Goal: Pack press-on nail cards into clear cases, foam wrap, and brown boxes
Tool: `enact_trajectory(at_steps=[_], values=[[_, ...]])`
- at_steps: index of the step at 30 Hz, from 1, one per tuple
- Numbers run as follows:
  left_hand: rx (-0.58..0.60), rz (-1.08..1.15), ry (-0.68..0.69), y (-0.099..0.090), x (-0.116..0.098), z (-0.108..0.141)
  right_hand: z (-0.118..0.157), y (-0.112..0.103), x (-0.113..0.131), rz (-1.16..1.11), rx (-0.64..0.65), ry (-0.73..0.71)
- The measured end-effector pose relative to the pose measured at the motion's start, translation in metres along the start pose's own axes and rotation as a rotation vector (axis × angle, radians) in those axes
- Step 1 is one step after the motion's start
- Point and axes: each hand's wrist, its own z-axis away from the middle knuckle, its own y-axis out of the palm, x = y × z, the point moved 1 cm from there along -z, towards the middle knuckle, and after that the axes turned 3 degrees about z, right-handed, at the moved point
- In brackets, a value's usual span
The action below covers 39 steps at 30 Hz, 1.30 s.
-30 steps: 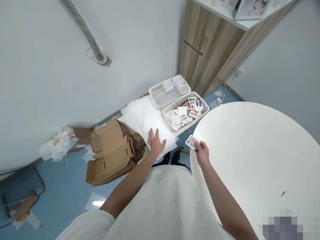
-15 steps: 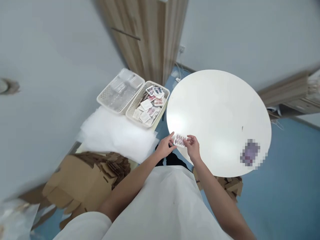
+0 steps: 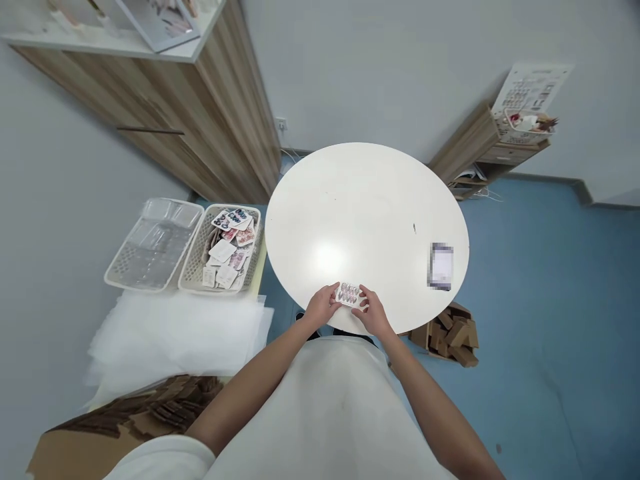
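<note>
cards (image 3: pixel 237 218) in white basket (image 3: pixel 189 272)

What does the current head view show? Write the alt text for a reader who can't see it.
A person's left hand and right hand hold a small card of nail-like pieces at the near edge of a round white table. To the left are a basket of cards, a basket of clear plastic, white sheets and brown cardboard.

The head view looks steeply down over the round table (image 3: pixel 370 200).
</note>
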Motion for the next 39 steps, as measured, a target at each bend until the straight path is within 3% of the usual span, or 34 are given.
enact_trajectory(at_steps=[5,10,16,19,25,33,39], values=[[0.042,-0.215,-0.117,0.028,-0.007,-0.022,-0.017,-0.013,-0.026,0.188,0.093,-0.023],[0.049,-0.371,-0.21,0.043,-0.014,-0.035,-0.032,-0.016,-0.034,0.274,0.116,-0.051],[0.008,-0.501,-0.205,0.052,-0.015,-0.03,-0.032,-0.013,-0.033,0.356,0.129,-0.087],[-0.021,-0.502,-0.13,0.054,-0.014,-0.019,-0.024,-0.016,-0.033,0.36,0.123,-0.166],[0.009,-0.614,0.118,0.05,-0.012,0.0,-0.01,-0.022,-0.037,0.552,0.154,-0.294],[0.075,-0.74,0.161,0.038,-0.004,-0.007,-0.006,-0.004,-0.022,0.763,0.122,-0.218],[0.042,-0.745,0.119,0.006,0.012,-0.006,-0.016,0.028,0.01,0.828,0.118,-0.207]])
